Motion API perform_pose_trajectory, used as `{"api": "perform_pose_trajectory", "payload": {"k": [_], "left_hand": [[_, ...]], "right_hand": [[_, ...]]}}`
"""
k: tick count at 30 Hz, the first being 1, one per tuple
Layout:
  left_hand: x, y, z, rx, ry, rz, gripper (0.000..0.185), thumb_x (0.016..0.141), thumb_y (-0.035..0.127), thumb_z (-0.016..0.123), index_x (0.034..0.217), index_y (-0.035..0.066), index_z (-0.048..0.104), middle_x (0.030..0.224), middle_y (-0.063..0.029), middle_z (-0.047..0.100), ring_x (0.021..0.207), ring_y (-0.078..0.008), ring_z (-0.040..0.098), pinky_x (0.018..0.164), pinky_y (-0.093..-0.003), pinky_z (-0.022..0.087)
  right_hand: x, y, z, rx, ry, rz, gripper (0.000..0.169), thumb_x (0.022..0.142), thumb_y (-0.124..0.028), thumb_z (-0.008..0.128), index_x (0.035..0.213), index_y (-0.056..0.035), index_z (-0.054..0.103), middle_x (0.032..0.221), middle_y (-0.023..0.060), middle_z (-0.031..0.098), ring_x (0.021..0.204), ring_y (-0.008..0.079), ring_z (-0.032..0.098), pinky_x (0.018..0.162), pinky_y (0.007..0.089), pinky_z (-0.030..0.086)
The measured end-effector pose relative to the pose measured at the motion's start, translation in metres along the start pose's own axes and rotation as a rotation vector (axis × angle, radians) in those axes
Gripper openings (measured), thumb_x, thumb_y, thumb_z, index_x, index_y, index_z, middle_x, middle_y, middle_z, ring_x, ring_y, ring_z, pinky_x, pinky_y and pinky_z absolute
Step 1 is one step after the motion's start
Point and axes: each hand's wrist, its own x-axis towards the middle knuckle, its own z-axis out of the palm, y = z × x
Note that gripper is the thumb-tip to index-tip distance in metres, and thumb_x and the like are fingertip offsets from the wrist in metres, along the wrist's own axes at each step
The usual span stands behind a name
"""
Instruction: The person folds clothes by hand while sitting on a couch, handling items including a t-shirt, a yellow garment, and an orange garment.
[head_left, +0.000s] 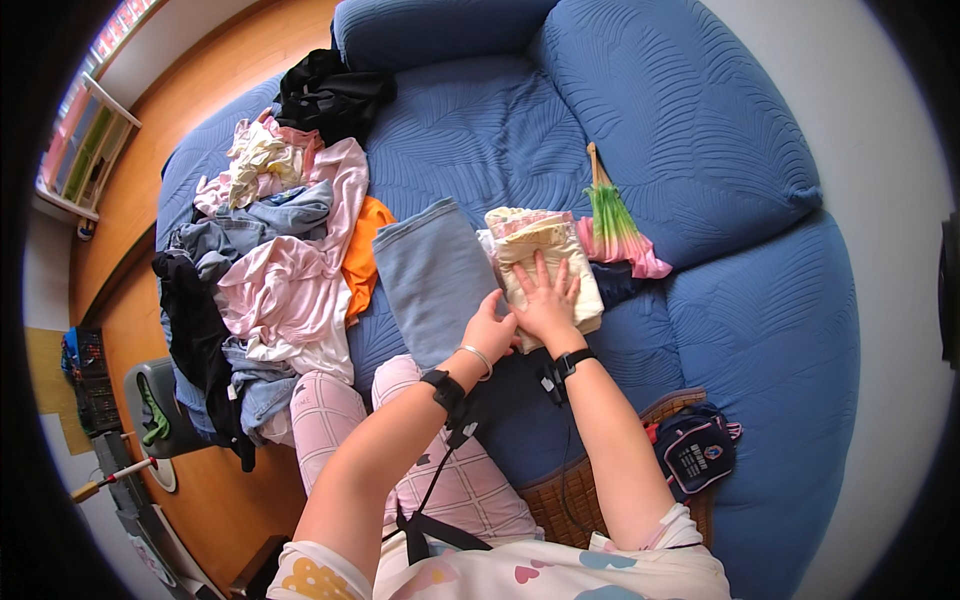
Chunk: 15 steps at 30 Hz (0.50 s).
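A stack of folded cream and pink clothes (551, 236) lies on the blue sofa, and my right hand (546, 300) rests flat on top with its fingers spread. My left hand (491, 328) is at the stack's near left edge, thumb and fingers bent; whether they pinch cloth there is hard to see. Left of the stack lies a folded blue-grey garment (437, 266), its near right corner beside my left hand. To the right, a green, yellow and pink folding fan or cloth with a wooden handle (615, 221) lies over dark blue cloth (615, 283).
A loose heap of pink, denim and black clothes (277, 285) covers the sofa's left side, with an orange cloth (366, 251) at its edge. A black garment (326, 94) lies at the far end. A small navy bag (694, 450) rests on a brown woven mat (570, 499).
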Motion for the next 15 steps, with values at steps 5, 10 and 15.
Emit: {"api": "perform_pose_trajectory", "payload": {"k": [5, 10, 15], "left_hand": [[-0.023, -0.007, -0.042, -0.049, -0.106, -0.107, 0.052, 0.097, 0.027, 0.05, 0.144, 0.013, 0.034, 0.093, -0.0093, 0.068, 0.075, -0.0177, 0.068, 0.059, -0.0275, 0.052], [-0.052, -0.013, -0.109, -0.065, 0.061, -0.063, 0.046, 0.097, 0.029, 0.051, 0.138, 0.012, 0.04, 0.094, -0.0074, 0.066, 0.073, -0.0149, 0.066, 0.056, -0.0271, 0.049], [-0.066, -0.068, -0.199, 0.005, 0.374, 0.033, 0.055, 0.091, 0.026, 0.059, 0.138, 0.009, 0.038, 0.095, -0.0094, 0.062, 0.068, -0.0135, 0.064, 0.048, -0.0265, 0.045]], "right_hand": [[-0.001, -0.01, -0.001, -0.114, -0.033, -0.013, 0.072, 0.08, -0.051, 0.063, 0.145, -0.0398, 0.034, 0.159, 0.004, 0.012, 0.143, 0.046, 0.005, 0.111, 0.0655, 0.007], [-0.014, -0.013, 0.005, -0.056, 0.054, -0.069, 0.055, 0.085, -0.035, 0.059, 0.138, -0.0347, 0.046, 0.153, 0.0075, 0.028, 0.141, 0.0391, 0.02, 0.111, 0.0619, 0.015], [-0.022, -0.044, -0.003, 0.389, 0.52, -0.182, 0.026, 0.082, -0.007, 0.056, 0.107, -0.0049, 0.063, 0.12, 0.0162, 0.06, 0.111, 0.0336, 0.055, 0.096, 0.047, 0.04]]}}
